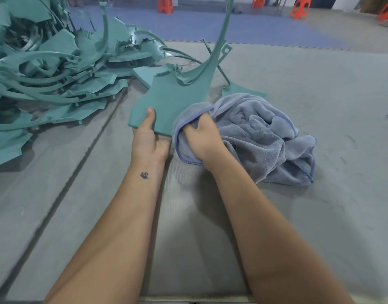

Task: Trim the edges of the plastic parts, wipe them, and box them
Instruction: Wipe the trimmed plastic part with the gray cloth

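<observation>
A: Head view check. Where's the part relative to the hands?

B: Left hand (pixel 149 137) pinches the teal plastic part (pixel 171 99) at its near edge, thumb on top, other fingers hidden underneath. Part sits center frame, long axis running up and right into a thin curved arm. Right hand (pixel 203 137) is bunched into the grey-blue towel (pixel 261 137), touching the part's right edge.

A: So the wipe goes which way?

B: My read: up-left from the right hand, the nearer 1 to the bare face.

A: Counts?

B: 1 part held, 1 towel, 2 hands. Pile of teal parts (pixel 48 75) upper left, too tangled to count. At least 4 orange stools (pixel 165 4) along the top. No box visible.
</observation>
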A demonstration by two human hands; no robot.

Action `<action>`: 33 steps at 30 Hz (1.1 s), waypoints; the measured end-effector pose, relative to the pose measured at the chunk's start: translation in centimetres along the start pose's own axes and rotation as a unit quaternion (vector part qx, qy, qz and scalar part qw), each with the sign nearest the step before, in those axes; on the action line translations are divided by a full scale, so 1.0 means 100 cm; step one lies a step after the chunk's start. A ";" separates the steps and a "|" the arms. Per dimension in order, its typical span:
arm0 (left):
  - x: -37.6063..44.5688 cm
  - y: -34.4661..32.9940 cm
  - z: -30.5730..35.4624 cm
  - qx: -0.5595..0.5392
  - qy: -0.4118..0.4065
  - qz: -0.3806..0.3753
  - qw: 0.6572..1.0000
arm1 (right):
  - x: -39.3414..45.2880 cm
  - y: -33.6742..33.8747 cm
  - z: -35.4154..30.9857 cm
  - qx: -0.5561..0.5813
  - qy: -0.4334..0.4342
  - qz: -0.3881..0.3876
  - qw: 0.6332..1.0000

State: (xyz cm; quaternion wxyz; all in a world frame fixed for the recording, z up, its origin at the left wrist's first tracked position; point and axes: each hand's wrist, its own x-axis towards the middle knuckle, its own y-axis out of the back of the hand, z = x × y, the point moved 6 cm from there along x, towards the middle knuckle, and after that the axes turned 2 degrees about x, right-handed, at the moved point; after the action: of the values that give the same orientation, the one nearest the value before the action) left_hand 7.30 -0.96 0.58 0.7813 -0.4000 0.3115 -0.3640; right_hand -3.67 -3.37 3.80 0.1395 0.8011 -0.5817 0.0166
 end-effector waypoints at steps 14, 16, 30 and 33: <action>-0.008 0.009 0.020 0.189 0.083 -0.068 0.976 | 0.025 0.053 0.020 -0.109 -0.041 0.090 0.989; -0.010 0.003 0.012 0.317 0.060 -0.105 0.941 | 0.021 0.055 0.019 -0.150 -0.039 0.059 0.986; -0.006 -0.004 -0.005 0.155 -0.034 -0.011 0.987 | 0.007 0.011 0.013 0.064 -0.040 0.031 0.997; -0.002 -0.002 -0.001 0.130 -0.063 0.008 0.990 | 0.004 -0.002 0.014 0.029 -0.041 -0.036 0.998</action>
State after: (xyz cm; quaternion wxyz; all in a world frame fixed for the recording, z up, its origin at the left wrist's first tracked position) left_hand 7.09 -0.92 0.74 0.8475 -0.3150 0.2149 -0.3692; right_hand -3.51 -3.99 2.49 0.0926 0.8255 -0.5567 -0.0047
